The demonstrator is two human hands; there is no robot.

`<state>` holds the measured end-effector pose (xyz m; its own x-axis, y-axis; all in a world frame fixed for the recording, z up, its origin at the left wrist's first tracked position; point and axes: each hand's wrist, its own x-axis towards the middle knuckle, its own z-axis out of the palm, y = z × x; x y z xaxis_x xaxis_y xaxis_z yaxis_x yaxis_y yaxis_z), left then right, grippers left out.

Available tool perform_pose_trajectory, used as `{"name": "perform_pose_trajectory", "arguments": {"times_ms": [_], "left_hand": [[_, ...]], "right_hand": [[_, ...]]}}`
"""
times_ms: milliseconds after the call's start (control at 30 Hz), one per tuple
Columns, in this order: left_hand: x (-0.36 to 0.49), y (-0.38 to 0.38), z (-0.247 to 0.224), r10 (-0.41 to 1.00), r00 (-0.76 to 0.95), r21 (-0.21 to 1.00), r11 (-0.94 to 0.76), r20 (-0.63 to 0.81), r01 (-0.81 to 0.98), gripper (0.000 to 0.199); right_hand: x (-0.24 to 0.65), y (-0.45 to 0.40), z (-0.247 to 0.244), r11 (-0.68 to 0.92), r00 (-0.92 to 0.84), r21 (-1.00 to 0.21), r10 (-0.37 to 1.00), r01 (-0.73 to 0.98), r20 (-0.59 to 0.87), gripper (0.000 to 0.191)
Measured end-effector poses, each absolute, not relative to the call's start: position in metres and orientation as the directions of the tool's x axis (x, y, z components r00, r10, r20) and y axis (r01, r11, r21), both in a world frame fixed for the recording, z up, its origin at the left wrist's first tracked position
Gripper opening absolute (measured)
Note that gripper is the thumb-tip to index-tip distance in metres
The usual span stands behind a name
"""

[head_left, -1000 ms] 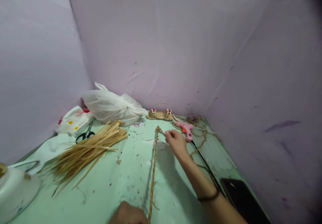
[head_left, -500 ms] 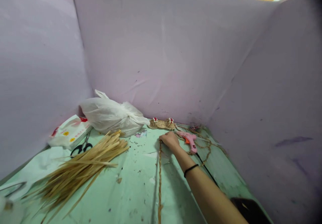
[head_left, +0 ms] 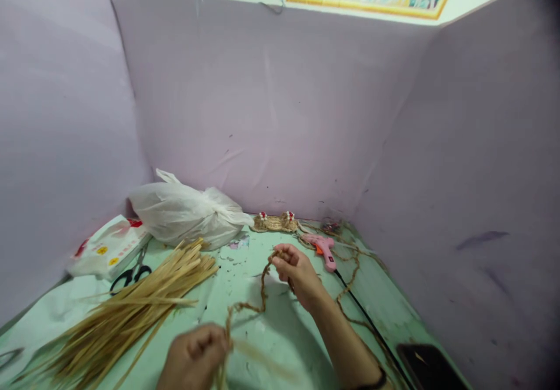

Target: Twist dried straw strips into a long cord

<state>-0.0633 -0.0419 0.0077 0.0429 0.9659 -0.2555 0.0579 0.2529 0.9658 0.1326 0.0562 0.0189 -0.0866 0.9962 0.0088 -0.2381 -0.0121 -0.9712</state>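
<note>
A thin twisted brown cord (head_left: 263, 285) runs loosely between my two hands over the pale green table. My right hand (head_left: 297, 274) pinches a gathered part of it near the table's middle, fingers curled. Lower and to the left, my left hand (head_left: 196, 352) is closed on the cord's other stretch, where pale strands hang, blurred by motion. Beyond my right hand sits a woven straw piece (head_left: 275, 223) with red and white bead clusters. A pink glue gun (head_left: 322, 249) lies just right of my right hand.
Straw strips (head_left: 131, 314) spread across the left, beside black-handled scissors (head_left: 131, 274), a white and red packet (head_left: 111, 250) and a knotted white bag (head_left: 188, 212). A black cable crosses the right side towards a dark phone-like object (head_left: 429, 366). Pale purple panels (head_left: 262, 110) enclose the table.
My left hand has come into view at the bottom. My right hand has drawn nearer with the cord, which was straight and now hangs slack and bent. The view has shifted slightly.
</note>
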Motion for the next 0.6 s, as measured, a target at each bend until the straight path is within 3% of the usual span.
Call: {"name": "perform_pose_trajectory", "arguments": {"times_ms": [100, 167, 300, 400, 500, 600], "left_hand": [[-0.053, -0.006, 0.041, 0.926, -0.178, 0.919, 0.275, -0.332, -0.283, 0.031], [-0.039, 0.015, 0.054, 0.929, -0.249, 0.924, 0.184, -0.275, -0.336, 0.027], [-0.011, 0.033, 0.049, 0.958, -0.190, 0.969, 0.188, -0.217, -0.158, 0.023], [-0.004, 0.033, 0.030, 0.983, -0.105, 0.989, 0.150, -0.148, 0.008, 0.023], [-0.010, 0.032, 0.015, 0.989, -0.091, 0.956, 0.136, -0.116, 0.259, 0.024], [-0.018, 0.030, 0.011, 0.994, -0.107, 0.840, 0.081, -0.028, 0.536, 0.023]], "right_hand": [[0.132, 0.038, 0.026, -0.014, -0.213, -0.949, 0.976, -0.315, 0.056, 0.027], [0.129, 0.031, 0.028, -0.040, -0.288, -0.921, 0.954, -0.387, 0.079, 0.027], [0.123, 0.024, 0.027, -0.128, -0.380, -0.843, 0.920, -0.522, 0.095, 0.029], [0.122, 0.025, 0.025, -0.112, -0.331, -0.822, 0.938, -0.559, 0.098, 0.028], [0.122, 0.027, 0.023, -0.072, -0.290, -0.876, 0.954, -0.477, 0.079, 0.027], [0.118, 0.028, 0.021, -0.048, -0.303, -0.951, 0.952, -0.304, 0.049, 0.030]]}}
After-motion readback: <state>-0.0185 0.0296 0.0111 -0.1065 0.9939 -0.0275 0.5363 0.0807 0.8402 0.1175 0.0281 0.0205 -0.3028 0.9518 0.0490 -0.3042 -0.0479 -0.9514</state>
